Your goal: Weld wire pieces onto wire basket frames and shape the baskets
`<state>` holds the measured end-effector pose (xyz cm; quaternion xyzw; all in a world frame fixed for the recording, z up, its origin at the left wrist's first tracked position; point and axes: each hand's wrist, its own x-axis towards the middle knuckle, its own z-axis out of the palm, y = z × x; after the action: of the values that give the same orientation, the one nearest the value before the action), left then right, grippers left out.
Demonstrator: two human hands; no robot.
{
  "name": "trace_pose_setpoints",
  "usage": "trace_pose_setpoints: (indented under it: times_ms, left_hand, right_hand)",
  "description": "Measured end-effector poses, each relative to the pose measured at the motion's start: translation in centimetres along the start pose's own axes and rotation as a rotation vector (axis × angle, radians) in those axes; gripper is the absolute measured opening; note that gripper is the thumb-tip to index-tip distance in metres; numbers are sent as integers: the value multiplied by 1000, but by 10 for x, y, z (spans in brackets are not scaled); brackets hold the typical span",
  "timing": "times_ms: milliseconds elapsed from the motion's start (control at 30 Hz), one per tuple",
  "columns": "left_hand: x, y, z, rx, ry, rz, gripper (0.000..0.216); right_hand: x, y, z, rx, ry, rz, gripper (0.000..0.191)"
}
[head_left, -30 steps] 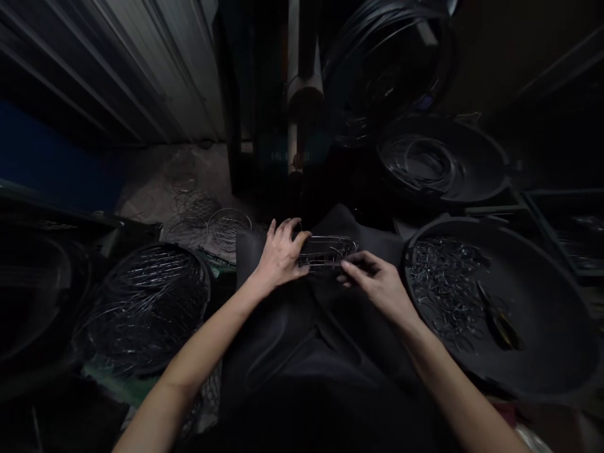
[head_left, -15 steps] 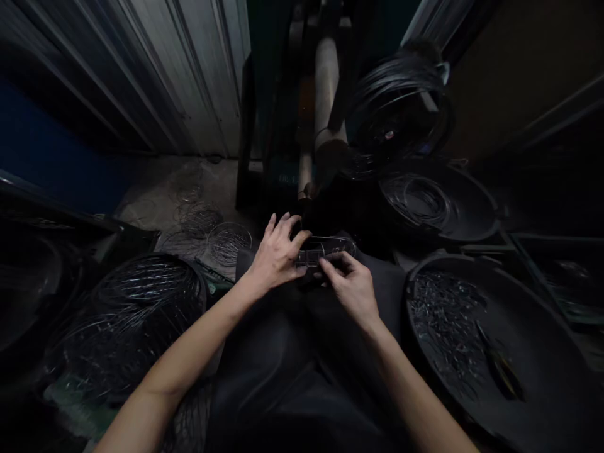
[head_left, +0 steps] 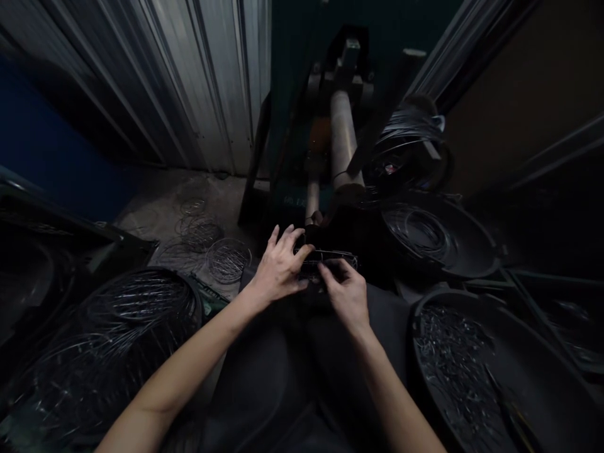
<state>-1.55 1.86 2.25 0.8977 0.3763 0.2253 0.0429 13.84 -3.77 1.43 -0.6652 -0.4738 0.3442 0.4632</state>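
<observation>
A small frame of thin metal wire lies level between my hands, over my dark-clothed lap. My left hand grips its left end, with thumb and lower fingers at the wires and the upper fingers raised and bent. My right hand pinches the near side of the frame between thumb and forefinger. Just above the frame is the lower rod of a machine, its tip in deep shadow. Whether the tip touches the wire I cannot tell.
A thick metal cylinder of the machine rises ahead. Wire rings lie on the floor at left, beside a container of wire rings. At right are a basin rim, small metal pieces, pliers and coiled wire.
The view has tilted upward, so the machine and basins appear lower. Both hands keep hold of the wire frame; my right fingers have shifted slightly along its near side.
</observation>
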Motion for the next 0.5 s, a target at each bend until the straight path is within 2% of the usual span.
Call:
trace_pose_setpoints:
  times_ms: [133,267,500]
  left_hand:
    - [4,-3,3,-24,6,-15,64]
    - [9,-7,6,-63,32,-28,64]
    - [18,-11,10,-76,80,-18,60]
  right_hand:
    - [2,2,8,-149,121,-147,23]
    - [3,4,16,-193,229,-246,21]
    - [13,12,20,-197,288,-276,20]
